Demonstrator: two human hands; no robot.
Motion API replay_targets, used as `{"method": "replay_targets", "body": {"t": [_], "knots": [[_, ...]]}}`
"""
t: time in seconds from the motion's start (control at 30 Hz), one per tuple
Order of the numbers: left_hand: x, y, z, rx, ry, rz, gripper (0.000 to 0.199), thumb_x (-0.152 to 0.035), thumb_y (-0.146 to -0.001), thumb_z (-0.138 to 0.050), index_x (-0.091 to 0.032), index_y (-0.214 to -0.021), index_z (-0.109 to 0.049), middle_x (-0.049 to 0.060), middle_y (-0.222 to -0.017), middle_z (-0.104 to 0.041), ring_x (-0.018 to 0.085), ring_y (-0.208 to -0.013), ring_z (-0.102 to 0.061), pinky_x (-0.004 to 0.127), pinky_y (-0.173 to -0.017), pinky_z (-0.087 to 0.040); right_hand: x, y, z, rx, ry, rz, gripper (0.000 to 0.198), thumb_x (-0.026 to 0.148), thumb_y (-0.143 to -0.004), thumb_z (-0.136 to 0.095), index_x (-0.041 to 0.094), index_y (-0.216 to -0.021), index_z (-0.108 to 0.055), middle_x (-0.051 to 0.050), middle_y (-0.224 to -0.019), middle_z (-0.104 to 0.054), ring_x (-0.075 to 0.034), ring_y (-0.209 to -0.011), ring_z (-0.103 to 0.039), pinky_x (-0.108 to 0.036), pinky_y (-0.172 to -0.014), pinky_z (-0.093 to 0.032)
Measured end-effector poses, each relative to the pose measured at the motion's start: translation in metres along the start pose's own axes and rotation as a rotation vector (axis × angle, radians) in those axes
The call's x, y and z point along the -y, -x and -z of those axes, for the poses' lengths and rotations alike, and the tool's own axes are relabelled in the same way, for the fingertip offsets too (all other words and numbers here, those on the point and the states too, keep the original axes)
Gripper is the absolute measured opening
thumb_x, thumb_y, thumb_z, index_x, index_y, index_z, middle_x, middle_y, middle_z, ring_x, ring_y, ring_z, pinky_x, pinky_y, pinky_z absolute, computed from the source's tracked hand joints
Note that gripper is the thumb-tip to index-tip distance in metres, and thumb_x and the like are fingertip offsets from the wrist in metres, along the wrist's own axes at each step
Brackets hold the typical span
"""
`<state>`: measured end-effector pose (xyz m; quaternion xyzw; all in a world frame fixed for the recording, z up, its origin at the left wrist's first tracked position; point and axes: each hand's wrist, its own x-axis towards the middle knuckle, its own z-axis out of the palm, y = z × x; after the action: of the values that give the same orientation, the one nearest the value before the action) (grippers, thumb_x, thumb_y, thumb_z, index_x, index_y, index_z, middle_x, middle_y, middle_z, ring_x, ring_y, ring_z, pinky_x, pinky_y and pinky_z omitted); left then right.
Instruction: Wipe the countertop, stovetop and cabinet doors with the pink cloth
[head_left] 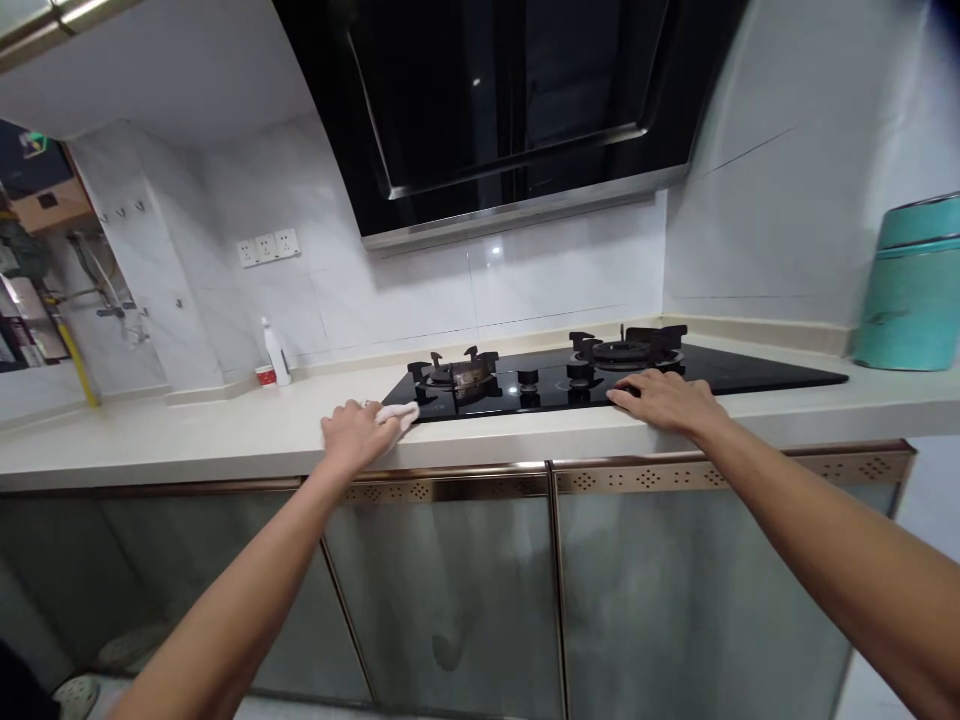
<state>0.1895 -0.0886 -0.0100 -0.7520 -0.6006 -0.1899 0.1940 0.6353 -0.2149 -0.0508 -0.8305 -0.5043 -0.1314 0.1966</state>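
At the front left corner of the black gas cooktop [495, 403], my left hand [355, 436] is closed around a white cloth [400, 413]. Part of the cloth sticks out past the fingers and lies at the cooktop's edge. My right hand [670, 402] rests on the front edge of the cooktop, right of the knobs, with the thumb apart from the fingers and nothing seen in it. Two black knobs [579, 373] stand between the hands. Behind them are the left burner [459, 374] and the right burner [626, 352], both with black pan supports.
A black range hood [510, 100] hangs low over the cooktop. On the pale counter [187, 430] stand a white bottle [275, 353] and a small red container [265, 375] at the back left. A turquoise canister [909, 290] is at the right. Cabinet doors [450, 600] lie below.
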Motion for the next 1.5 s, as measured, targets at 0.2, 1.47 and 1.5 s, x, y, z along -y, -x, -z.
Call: {"method": "replay_targets", "body": {"t": [0.2,1.47,1.5], "knots": [[-0.128,0.025,0.006,-0.111,0.191,-0.314,0.053,-0.06,-0.092,-0.036,-0.028,-0.12,-0.069,0.014,-0.115,-0.066,0.032,-0.108,-0.06,0.047,-0.088,-0.046,0.003,0.004,0.005,0.032,0.014,-0.006,0.068,0.067,-0.093,-0.021,0.033,-0.131,-0.065,-0.009,-0.144,-0.058,-0.038,-0.135,-0.048,-0.064,-0.106,-0.04],[0.121,-0.022,-0.009,0.14,0.003,0.162,0.067,-0.064,-0.089,-0.036,-0.023,-0.137,-0.058,0.017,-0.131,-0.066,0.036,-0.118,-0.062,0.04,-0.091,-0.049,-0.008,0.001,0.003,0.055,0.006,0.025,0.065,0.065,-0.096,-0.022,0.034,-0.135,-0.064,-0.009,-0.148,-0.055,-0.039,-0.133,-0.049,-0.064,-0.107,-0.038],[0.115,-0.019,-0.008,0.121,0.001,0.15,0.067,-0.063,-0.089,-0.036,-0.024,-0.141,-0.055,0.017,-0.133,-0.065,0.036,-0.118,-0.062,0.04,-0.092,-0.049,-0.007,0.001,0.004,0.056,0.006,0.018,0.065,0.066,-0.095,-0.023,0.034,-0.135,-0.064,-0.01,-0.148,-0.054,-0.039,-0.133,-0.049,-0.064,-0.107,-0.037]]}}
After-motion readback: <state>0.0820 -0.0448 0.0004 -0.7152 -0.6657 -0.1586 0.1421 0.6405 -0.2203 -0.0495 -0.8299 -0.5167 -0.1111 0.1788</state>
